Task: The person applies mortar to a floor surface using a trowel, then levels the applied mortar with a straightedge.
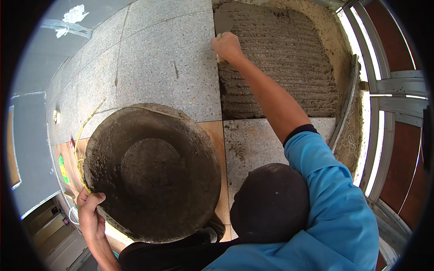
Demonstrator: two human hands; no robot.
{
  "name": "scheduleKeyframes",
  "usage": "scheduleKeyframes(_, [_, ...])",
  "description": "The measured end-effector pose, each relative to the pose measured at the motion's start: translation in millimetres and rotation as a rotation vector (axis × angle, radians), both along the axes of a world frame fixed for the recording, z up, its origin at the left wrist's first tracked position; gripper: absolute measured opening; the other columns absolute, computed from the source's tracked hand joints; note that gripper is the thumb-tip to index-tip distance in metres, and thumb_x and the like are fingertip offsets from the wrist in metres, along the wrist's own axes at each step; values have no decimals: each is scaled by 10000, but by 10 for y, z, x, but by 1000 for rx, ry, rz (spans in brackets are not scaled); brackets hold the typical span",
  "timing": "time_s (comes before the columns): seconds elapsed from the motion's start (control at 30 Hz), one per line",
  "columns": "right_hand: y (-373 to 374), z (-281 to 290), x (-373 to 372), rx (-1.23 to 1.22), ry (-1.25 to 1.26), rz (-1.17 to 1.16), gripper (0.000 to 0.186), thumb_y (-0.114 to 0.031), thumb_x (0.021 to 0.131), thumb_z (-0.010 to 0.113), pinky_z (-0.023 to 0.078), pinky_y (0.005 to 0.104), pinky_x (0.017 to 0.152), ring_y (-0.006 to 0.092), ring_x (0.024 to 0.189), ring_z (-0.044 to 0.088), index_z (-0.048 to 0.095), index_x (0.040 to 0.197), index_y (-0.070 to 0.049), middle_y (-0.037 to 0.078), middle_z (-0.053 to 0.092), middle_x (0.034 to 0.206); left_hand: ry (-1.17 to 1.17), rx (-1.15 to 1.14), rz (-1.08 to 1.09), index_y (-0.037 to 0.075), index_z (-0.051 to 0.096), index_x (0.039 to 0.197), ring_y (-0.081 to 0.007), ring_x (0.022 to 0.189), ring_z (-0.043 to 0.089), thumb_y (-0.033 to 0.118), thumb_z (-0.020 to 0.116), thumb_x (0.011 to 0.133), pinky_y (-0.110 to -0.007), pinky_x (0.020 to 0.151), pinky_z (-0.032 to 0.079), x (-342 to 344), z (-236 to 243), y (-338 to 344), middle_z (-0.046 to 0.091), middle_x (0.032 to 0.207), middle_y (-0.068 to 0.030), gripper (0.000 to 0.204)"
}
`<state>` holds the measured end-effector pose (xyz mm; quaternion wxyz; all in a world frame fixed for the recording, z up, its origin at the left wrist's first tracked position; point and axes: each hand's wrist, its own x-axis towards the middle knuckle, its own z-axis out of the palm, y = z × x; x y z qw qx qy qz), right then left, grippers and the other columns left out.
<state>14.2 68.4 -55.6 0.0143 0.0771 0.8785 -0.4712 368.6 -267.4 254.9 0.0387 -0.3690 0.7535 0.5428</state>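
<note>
A mortar-caked, round black bucket (203,158) stands tilted with its mouth toward me, mostly emptied, with grey residue on its wall and bottom. My left hand (92,210) is closed on its rim at the lower left, thumb over the edge, where a yellow rope (80,135) is tied. Far ahead, my right hand (227,46) makes a fist around what looks like a trowel (223,21); its flat grey blade blends into the mortar and the fist hides most of the handle. Beneath that hand lies a bed of wet mortar (280,67) combed into ridges, beside the laid tiles.
Speckled grey tiles (162,63) cover the floor on the left, with tan tiles (217,135) nearer me. My dark-clad knee (271,203) rises beside the bucket. Metal framing (375,90) with reddish-brown panels borders the right side. A grey wall (31,135) stands at left.
</note>
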Motion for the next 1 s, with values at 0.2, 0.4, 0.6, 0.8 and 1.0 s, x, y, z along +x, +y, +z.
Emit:
scheduleKeyframes(0.2, [-98,-27,-234,15,-90,20,348,-239,871,623,577,465,871,440,964,715,726,896,92,308,722,977,7,10,1,-7,704,1050,-111,842,629,-39,545,771,-254,839,482,-5,-1,-2,715,943,-38,323])
scheduleKeyframes(0.4, [4,-287,-699,-2,-47,-6,363,-240,838,654,579,448,884,427,985,719,723,922,107,307,723,995,-13,45,5,-19,706,1083,-116,874,645,-39,547,774,-254,860,490,-9,-9,-35,725,980,-47,348])
scheduleKeyframes(0.6, [98,-502,-481,-4,22,-8,354,-280,842,652,561,476,799,436,875,708,704,904,64,282,716,890,-30,10,1,-6,662,1070,-126,826,630,-3,545,794,-264,779,530,8,-35,-60,673,937,-44,299])
scheduleKeyframes(0.8, [213,-407,843,76,209,-48,339,-270,894,674,560,471,606,352,661,713,652,923,67,241,690,828,-34,-68,57,9,648,1031,-118,786,622,40,571,830,-262,760,528,8,-55,-84,664,914,-35,218])
scheduleKeyframes(1.0, [141,-296,1441,-256,-41,-65,374,-261,879,601,534,521,860,515,932,665,642,972,100,351,677,939,-68,52,-2,-14,680,1117,-111,887,613,13,583,811,-258,858,475,-16,-12,-93,695,978,-36,322])
